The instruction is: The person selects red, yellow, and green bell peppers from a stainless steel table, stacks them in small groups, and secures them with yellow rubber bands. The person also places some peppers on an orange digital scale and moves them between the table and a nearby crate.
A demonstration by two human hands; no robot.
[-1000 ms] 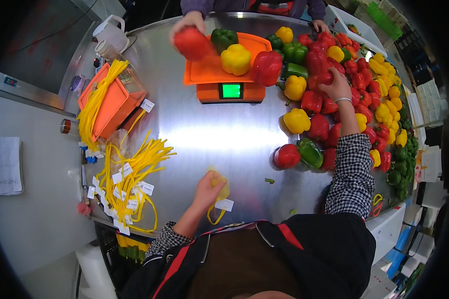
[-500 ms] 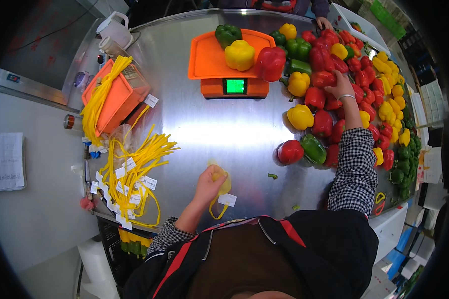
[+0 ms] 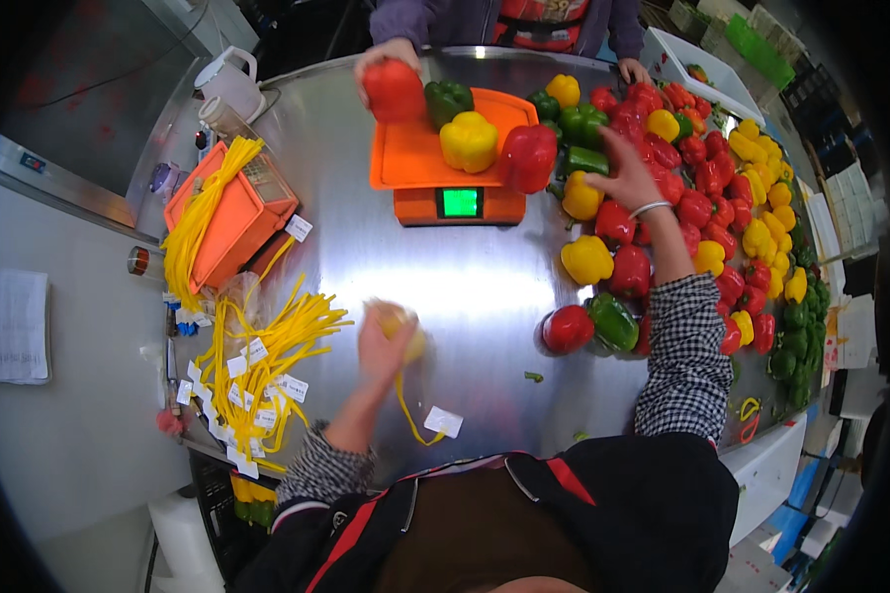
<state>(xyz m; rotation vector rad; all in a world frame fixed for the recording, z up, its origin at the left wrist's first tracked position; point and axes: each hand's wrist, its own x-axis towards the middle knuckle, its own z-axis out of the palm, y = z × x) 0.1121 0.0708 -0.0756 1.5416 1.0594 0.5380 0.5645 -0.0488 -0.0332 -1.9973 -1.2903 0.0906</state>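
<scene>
Nearside of the orange scale [image 3: 507, 210], left hand [image 3: 380, 348] pinches blurred yellow net sleeve [image 3: 413, 342], likely light, limp, best held by its rim; right of scale, right hand [image 3: 631, 180] spreads over bell peppers [image 3: 615, 224], probably firm, slick, best cupped.

Over the steel tabletop [image 3: 485, 341], the left hand [image 3: 378, 346] gripped a blurred yellow net [image 3: 408, 346], its white tag [image 3: 443, 422] trailing below; the right hand [image 3: 631, 176], fingers spread, hung above the pepper heap [image 3: 697, 209]; across the way, a co-worker's hand [image 3: 391, 50] held a red pepper [image 3: 395, 92] at the orange scale's [image 3: 410, 207] left end; a green pepper [image 3: 449, 105] and a yellow pepper [image 3: 468, 141] sat on its tray [image 3: 396, 163].
</scene>
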